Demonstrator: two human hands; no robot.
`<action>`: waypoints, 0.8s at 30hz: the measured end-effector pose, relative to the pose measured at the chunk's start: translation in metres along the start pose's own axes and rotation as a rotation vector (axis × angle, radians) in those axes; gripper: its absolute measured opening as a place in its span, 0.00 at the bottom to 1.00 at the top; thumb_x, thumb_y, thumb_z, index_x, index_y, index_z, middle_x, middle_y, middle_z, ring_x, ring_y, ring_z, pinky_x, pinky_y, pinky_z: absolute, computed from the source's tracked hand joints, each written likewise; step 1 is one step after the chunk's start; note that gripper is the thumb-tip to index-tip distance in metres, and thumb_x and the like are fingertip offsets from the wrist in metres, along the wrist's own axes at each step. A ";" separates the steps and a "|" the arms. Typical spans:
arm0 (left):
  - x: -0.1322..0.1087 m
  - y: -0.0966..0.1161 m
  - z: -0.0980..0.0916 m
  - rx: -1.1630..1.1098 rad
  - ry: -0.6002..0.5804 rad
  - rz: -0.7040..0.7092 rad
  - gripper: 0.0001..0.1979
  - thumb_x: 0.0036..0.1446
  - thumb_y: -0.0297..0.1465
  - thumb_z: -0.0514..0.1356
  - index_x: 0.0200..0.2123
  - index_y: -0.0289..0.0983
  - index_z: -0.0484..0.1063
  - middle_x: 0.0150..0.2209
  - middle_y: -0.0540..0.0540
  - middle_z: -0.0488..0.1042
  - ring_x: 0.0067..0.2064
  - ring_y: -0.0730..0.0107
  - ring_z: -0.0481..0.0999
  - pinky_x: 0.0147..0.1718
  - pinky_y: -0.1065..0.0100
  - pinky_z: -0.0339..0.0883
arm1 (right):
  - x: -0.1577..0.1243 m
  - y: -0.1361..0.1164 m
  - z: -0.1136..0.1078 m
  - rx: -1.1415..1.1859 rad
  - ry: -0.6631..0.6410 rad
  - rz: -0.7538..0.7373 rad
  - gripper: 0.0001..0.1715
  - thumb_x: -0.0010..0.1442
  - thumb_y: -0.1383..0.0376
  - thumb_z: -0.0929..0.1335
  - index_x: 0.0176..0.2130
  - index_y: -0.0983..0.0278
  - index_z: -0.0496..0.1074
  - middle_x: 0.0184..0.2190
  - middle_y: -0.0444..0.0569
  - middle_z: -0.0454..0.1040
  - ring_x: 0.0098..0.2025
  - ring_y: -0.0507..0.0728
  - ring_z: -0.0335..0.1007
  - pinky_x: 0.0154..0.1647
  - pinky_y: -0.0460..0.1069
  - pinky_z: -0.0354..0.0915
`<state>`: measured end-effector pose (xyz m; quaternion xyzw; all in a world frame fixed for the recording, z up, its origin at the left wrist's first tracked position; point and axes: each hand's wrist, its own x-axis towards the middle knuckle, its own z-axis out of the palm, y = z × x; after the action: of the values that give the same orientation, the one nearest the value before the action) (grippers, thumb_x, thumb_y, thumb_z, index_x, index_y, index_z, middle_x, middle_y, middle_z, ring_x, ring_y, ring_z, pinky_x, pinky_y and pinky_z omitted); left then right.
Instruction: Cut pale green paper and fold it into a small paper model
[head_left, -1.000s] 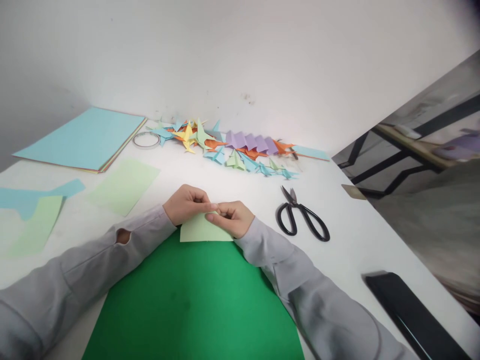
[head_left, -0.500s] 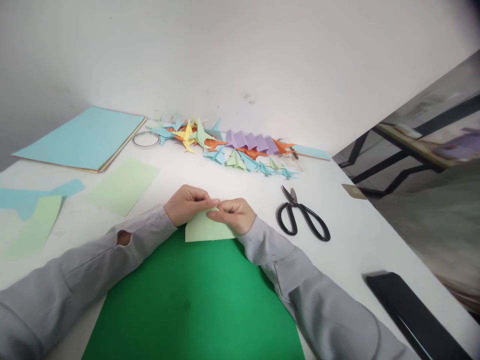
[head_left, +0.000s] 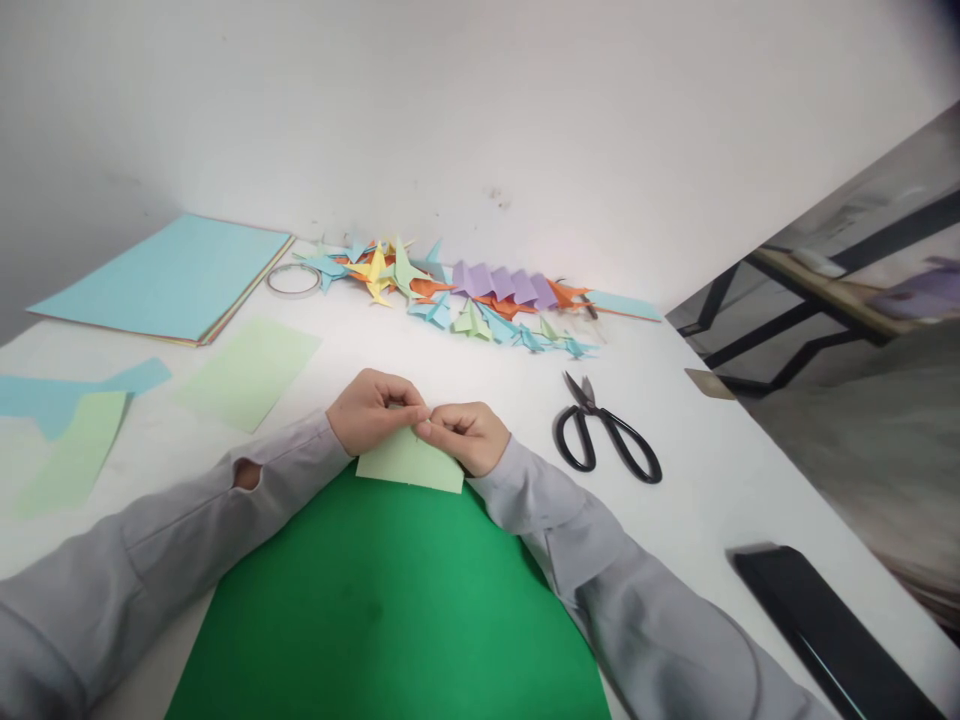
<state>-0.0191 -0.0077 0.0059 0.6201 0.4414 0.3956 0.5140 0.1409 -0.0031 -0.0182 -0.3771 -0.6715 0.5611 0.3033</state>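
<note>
A small pale green paper (head_left: 409,467) lies at the far tip of a large green sheet (head_left: 390,610) on the white table (head_left: 697,450). My left hand (head_left: 369,410) and my right hand (head_left: 466,436) meet at the paper's upper edge. Both hands pinch that edge with fingertips pressed together, thumbs against forefingers. The paper's lower part lies flat and slightly skewed, its right corner lower. Grey sleeves cover both forearms.
Black scissors (head_left: 606,432) lie right of my right hand. A row of folded coloured paper shapes (head_left: 465,295) and a tape ring (head_left: 292,280) sit by the wall. A paper stack (head_left: 169,277) and loose sheets (head_left: 247,372) are left. A black object (head_left: 825,630) is near right.
The pale green paper has turned slightly, its right corner dropping. Both hands shifted a little on its upper edge and pinch closer together.
</note>
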 end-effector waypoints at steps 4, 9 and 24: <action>-0.002 0.000 0.002 -0.026 0.067 -0.040 0.11 0.42 0.37 0.62 0.19 0.33 0.73 0.19 0.50 0.71 0.25 0.74 0.66 0.26 0.71 0.59 | -0.002 -0.001 -0.001 0.074 0.043 0.026 0.25 0.44 0.49 0.70 0.15 0.65 0.62 0.10 0.36 0.50 0.15 0.45 0.43 0.16 0.45 0.40; -0.003 0.001 0.002 -0.087 0.195 -0.020 0.13 0.48 0.38 0.57 0.23 0.34 0.74 0.26 0.49 0.74 0.30 0.72 0.69 0.30 0.71 0.61 | -0.006 -0.006 -0.002 0.119 0.140 0.014 0.24 0.45 0.51 0.70 0.15 0.65 0.60 0.11 0.37 0.51 0.16 0.45 0.44 0.17 0.45 0.41; -0.007 -0.009 0.011 0.132 0.207 0.010 0.18 0.50 0.36 0.57 0.42 0.33 0.75 0.24 0.49 0.76 0.19 0.75 0.68 0.16 0.73 0.62 | 0.005 0.005 -0.007 0.082 0.362 0.002 0.16 0.44 0.54 0.68 0.22 0.66 0.70 0.16 0.41 0.63 0.20 0.48 0.54 0.22 0.46 0.52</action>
<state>-0.0119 -0.0174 -0.0048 0.6105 0.5141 0.4301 0.4219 0.1445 0.0049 -0.0215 -0.4602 -0.5820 0.5112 0.4338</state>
